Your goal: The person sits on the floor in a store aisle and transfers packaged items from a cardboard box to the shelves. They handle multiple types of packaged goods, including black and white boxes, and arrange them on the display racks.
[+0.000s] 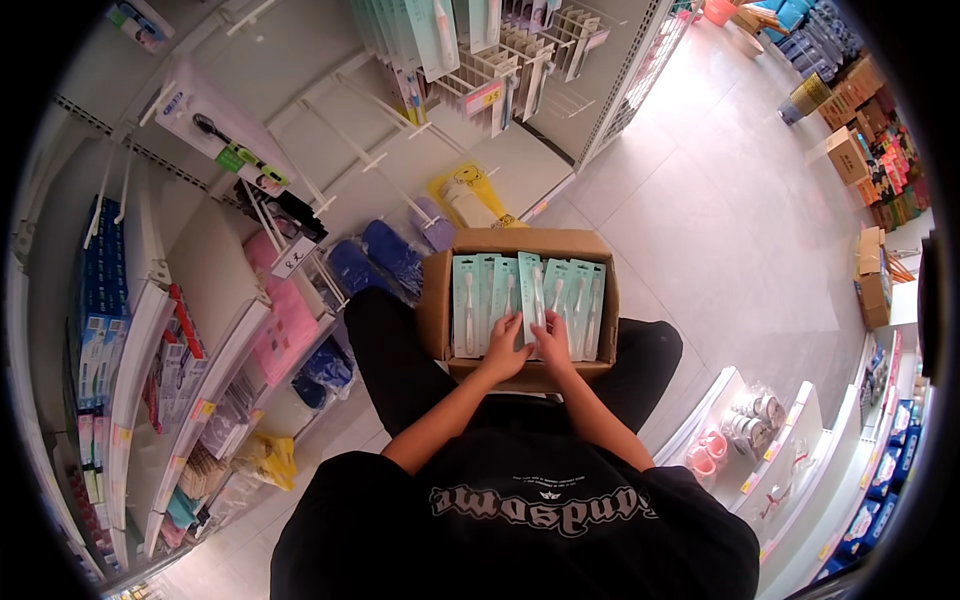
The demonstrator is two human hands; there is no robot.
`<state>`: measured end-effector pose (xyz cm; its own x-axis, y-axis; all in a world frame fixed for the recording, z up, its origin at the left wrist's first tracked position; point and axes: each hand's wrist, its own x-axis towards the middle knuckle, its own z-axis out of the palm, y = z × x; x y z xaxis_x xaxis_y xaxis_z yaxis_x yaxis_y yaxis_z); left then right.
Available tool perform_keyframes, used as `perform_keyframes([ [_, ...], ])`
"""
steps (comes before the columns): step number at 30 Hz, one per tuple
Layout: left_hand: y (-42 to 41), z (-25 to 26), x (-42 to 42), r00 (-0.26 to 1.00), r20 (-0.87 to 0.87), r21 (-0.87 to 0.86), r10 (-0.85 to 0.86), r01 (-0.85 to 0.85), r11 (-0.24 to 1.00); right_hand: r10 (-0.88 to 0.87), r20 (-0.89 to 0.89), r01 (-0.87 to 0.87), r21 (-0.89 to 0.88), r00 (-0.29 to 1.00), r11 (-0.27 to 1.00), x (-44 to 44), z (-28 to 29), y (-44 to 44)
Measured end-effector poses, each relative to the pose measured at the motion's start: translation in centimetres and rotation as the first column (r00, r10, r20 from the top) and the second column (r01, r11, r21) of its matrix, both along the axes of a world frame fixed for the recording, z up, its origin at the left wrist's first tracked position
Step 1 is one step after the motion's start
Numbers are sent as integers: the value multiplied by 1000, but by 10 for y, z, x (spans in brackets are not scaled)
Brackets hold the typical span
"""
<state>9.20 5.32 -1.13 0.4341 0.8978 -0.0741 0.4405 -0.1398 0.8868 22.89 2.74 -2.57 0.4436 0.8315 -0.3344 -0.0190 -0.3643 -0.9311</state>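
Observation:
An open cardboard box rests between my bent legs. Inside it, several mint-green blister packs, each with one white toothbrush, stand in a row facing me. One toothbrush pack is raised a little above its neighbours and tilts slightly. My right hand grips this pack at its lower right edge, thumb on the front. At its lower left edge is my left hand, fingers curled and thumb close to the pack's bottom. My fingers hide the lower part of the pack.
Ahead, more mint-green toothbrush packs hang on hooks, near bare hooks. Wrapped blue slippers lie left of the box. Stocked shelves line the left side; a low shelf with pink cups stands at right. Cartons are farther off.

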Motion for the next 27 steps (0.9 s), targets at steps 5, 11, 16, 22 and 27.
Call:
perform_keyframes([
  [5,9,19,-27,988,-97,82,-116,124,989,275,609,-318,-40,744,947,2,4,-27],
  [11,-3,19,-31,965,-236,149,-112,150,977,193,665,-192,-75,722,978,-2,11,-38],
  [16,-19,3,-33,943,-281,230,-179,247,941,439,625,-489,-102,646,866,13,7,-35],
  [22,-13,5,-34,940,-274,215,-202,264,940,598,511,-596,-193,617,779,33,11,-28],
  [27,-24,8,-35,947,-272,242,-169,237,941,596,434,-587,-174,675,791,40,16,-36],
])
